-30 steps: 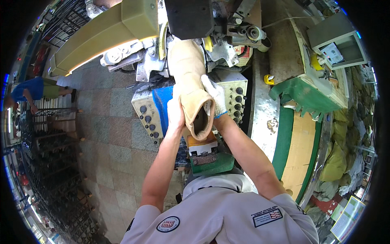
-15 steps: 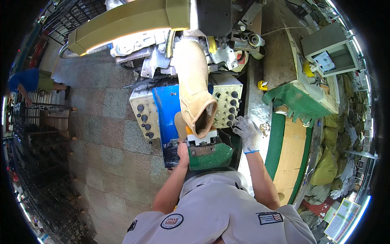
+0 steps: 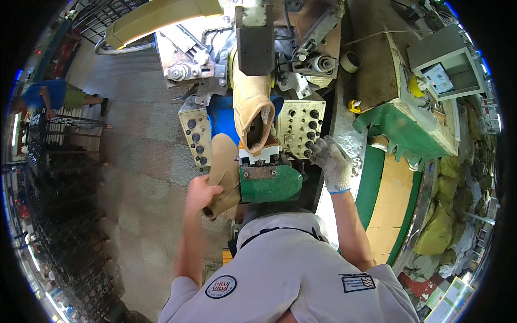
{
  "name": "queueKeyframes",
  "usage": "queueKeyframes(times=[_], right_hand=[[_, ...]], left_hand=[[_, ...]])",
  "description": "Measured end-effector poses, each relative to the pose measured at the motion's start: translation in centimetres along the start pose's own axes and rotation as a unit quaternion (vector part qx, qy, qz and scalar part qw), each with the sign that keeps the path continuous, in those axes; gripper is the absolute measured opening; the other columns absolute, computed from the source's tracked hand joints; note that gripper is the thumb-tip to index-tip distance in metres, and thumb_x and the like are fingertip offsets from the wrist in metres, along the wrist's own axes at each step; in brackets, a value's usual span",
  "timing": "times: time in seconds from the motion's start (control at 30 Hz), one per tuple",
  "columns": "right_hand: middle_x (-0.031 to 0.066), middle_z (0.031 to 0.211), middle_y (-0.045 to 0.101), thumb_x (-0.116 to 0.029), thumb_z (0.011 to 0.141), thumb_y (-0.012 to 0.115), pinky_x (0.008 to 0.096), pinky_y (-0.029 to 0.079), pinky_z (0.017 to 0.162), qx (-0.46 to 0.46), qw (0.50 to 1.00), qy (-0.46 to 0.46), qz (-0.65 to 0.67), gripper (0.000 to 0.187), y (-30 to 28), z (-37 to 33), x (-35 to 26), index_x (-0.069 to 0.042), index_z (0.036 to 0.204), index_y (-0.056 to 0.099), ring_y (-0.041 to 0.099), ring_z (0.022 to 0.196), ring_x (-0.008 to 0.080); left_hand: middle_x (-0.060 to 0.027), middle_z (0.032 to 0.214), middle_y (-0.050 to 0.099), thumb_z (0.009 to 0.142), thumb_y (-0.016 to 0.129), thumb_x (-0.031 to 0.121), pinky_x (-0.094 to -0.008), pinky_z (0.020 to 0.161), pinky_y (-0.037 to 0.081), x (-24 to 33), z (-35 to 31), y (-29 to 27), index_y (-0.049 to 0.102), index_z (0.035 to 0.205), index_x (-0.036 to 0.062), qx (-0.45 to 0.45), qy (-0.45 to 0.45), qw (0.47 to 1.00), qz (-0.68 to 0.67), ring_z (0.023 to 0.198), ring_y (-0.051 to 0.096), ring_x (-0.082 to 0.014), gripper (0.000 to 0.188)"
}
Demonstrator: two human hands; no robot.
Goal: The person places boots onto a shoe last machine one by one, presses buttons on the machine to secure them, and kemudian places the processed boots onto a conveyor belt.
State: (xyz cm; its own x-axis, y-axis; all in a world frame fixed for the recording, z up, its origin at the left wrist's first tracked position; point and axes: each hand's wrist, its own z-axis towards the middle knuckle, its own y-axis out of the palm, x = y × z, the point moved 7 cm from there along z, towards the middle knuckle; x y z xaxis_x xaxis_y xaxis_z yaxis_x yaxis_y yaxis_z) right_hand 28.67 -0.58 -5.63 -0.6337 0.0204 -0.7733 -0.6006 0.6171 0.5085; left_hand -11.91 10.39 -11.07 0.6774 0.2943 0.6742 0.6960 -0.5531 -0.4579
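Observation:
My bare left hand (image 3: pixel 202 192) grips a tan boot (image 3: pixel 224 161) by its shaft, thumb across the near end. That boot hangs left of the machine's green pad (image 3: pixel 272 184), with its rounded toe pointing away from me. A second tan boot (image 3: pixel 252 97) sits in the machine, its opening facing me and its far end under a black block (image 3: pixel 256 51). My right hand (image 3: pixel 335 166), in a grey knitted glove, is beside the right control box (image 3: pixel 299 126), fingers apart near its black knobs. Whether the fingertips touch a knob I cannot tell.
A left control box (image 3: pixel 195 137) flanks the blue machine body (image 3: pixel 219 119). A tan lamp arm (image 3: pixel 161 20) crosses overhead. To the right stands a bench with a green cloth (image 3: pixel 398 129) and a grey cabinet (image 3: pixel 447 67). At far left, a person in blue (image 3: pixel 40 97) is near dark racks (image 3: pixel 59 199).
My left hand has drawn the loose boot out leftward beside the machine, so more of it shows. The machine's plates have moved apart and the black block now covers the mounted boot's far end.

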Motion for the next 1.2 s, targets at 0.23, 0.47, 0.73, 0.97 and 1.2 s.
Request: queueKeyframes(times=[0.23,0.47,0.73,0.97,1.2], right_hand=[[0.0249,0.131,0.063,-0.046,0.094,0.069,0.0432,0.059,0.089,-0.172,0.985,0.031,0.002,0.081,6.7,-4.3,-0.9,0.009,0.146,0.041,0.069,0.11,0.0342],[0.0206,0.14,0.059,-0.058,0.088,0.069,0.0433,0.054,0.101,-0.243,0.932,0.131,0.234,0.089,10.5,-6.9,-1.9,-0.001,0.151,0.042,0.065,0.12,0.0287],[0.0127,0.105,0.073,-0.034,0.09,0.075,0.0326,0.058,0.079,0.067,0.996,-0.017,0.058,0.053,-18.5,-3.7,-8.4,0.005,0.125,0.063,0.071,0.087,0.0189],[0.0146,0.097,0.075,-0.056,0.079,0.079,0.0379,0.055,0.077,0.341,0.831,0.152,-0.412,0.07,-51.3,-8.1,-8.5,0.004,0.115,0.072,0.072,0.085,0.0249],[0.0204,0.135,0.063,-0.033,0.083,0.07,0.0562,0.051,0.097,0.265,0.438,0.436,-0.74,0.048,-61.6,-16.2,-1.0,-0.006,0.124,0.069,0.059,0.125,0.0437]], left_hand=[[-0.0055,0.094,0.075,0.063,0.082,0.009,-0.0277,0.077,0.056,10.5,-11.2,-7.3,0.072,0.116,-0.009,-0.012,0.072,0.971,-0.226,0.079,0.07,-0.0145,0.057],[-0.0067,0.087,0.077,0.072,0.083,0.008,-0.0253,0.067,0.053,18.9,-6.7,6.4,0.076,0.098,-0.0056,-0.233,0.195,0.916,-0.262,0.073,0.068,-0.0122,0.03],[-0.0085,0.113,0.071,0.094,0.073,0.014,-0.0296,0.09,0.052,23.5,-9.1,1.5,0.069,0.12,-0.0003,0.381,0.309,0.869,-0.055,0.102,0.065,-0.0148,0.03],[-0.014,0.129,0.066,0.083,0.084,0.026,-0.0379,0.104,0.045,25.5,-0.2,5.7,0.055,0.14,0.0011,0.275,0.229,0.93,0.081,0.118,0.061,-0.0273,0.069],[-0.0249,0.124,0.067,0.081,0.079,0.019,-0.0508,0.093,0.049,26.2,-1.0,6.3,0.06,0.13,0.002,0.372,0.173,0.875,0.257,0.114,0.063,-0.0448,0.056]])
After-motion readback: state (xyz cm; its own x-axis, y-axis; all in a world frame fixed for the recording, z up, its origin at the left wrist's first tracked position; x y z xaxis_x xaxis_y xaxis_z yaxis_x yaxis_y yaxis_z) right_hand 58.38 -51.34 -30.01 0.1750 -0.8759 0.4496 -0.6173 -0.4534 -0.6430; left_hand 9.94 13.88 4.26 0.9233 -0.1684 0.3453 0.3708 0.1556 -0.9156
